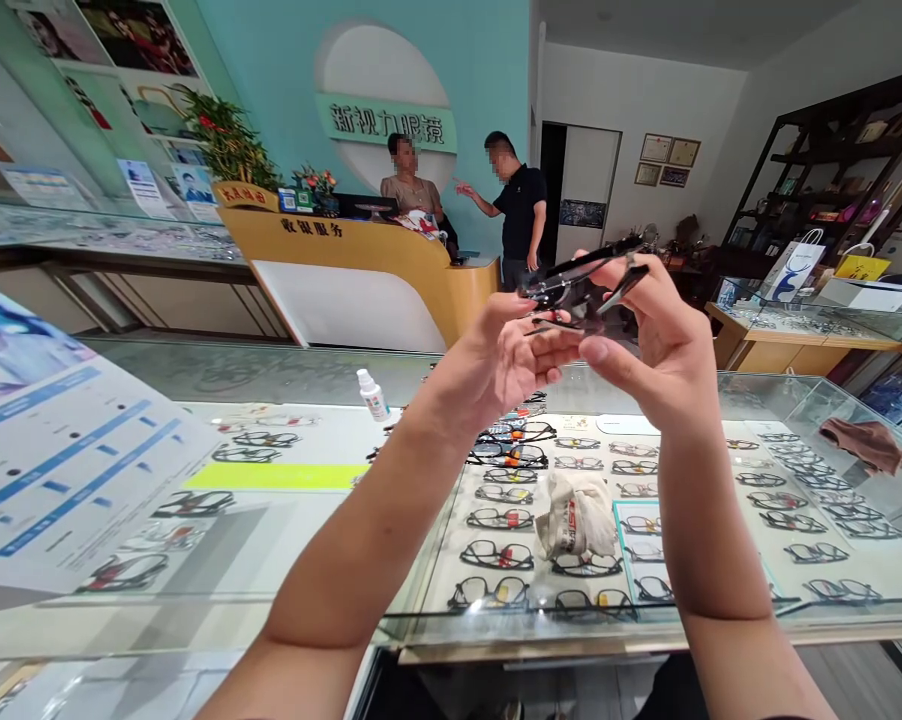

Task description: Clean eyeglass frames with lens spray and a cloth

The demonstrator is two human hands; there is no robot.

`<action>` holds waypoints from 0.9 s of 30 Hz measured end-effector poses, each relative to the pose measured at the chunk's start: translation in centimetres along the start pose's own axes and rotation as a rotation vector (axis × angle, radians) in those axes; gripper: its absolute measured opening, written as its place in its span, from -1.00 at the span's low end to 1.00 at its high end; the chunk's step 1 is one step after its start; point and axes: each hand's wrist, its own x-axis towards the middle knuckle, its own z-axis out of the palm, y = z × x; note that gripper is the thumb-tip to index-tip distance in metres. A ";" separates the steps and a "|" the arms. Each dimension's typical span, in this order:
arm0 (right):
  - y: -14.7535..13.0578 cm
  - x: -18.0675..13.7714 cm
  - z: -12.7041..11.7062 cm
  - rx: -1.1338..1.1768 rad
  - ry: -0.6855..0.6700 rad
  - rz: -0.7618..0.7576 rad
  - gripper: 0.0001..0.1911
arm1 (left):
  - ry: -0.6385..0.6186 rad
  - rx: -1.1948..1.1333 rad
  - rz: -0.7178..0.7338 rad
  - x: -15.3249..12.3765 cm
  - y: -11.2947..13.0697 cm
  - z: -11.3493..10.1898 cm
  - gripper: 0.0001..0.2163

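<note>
Right of centre, the left hand (pixel 518 350) and right hand (pixel 661 335) curl half-closed, thumbs and fingers holding the dark glasses (pixel 560 287); a light, even grip should avoid bending them. Beyond, upper centre, stands a reception desk (pixel 402 258).

Head view: one camera, worn on the person's head, looking out above both forearms (pixel 376 520).
Facing: forward and down, over the glass display case (pixel 571 628) towards the cashier counter (pixel 346 305).
Nearest: the forearms, rising from the bottom edge to left hand (pixel 522 345) and right hand (pixel 668 320), right of centre.
Middle: the case, seen from above.
Farthest: the teal wall (pixel 271 50).
</note>
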 end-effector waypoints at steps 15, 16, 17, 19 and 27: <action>0.6 0.2 -0.8 -0.047 -0.058 -0.049 -0.62 | -0.316 0.090 -0.208 0.2 -0.3 -0.1 -0.39; 0.6 0.2 -0.7 -0.058 -0.037 -0.046 -0.63 | -0.321 0.079 -0.212 0.2 -0.2 0.1 -0.39; 0.5 0.2 -0.5 -0.064 -0.012 -0.040 -0.65 | -0.320 0.076 -0.215 0.1 -0.1 0.3 -0.38; 0.3 0.1 -0.3 -0.059 0.040 -0.012 -0.69 | -0.318 0.098 -0.227 0.0 -0.2 0.5 -0.34; -0.2 0.1 -0.4 0.008 0.220 0.084 -0.68 | 0.108 0.171 0.089 0.0 0.6 0.8 -0.46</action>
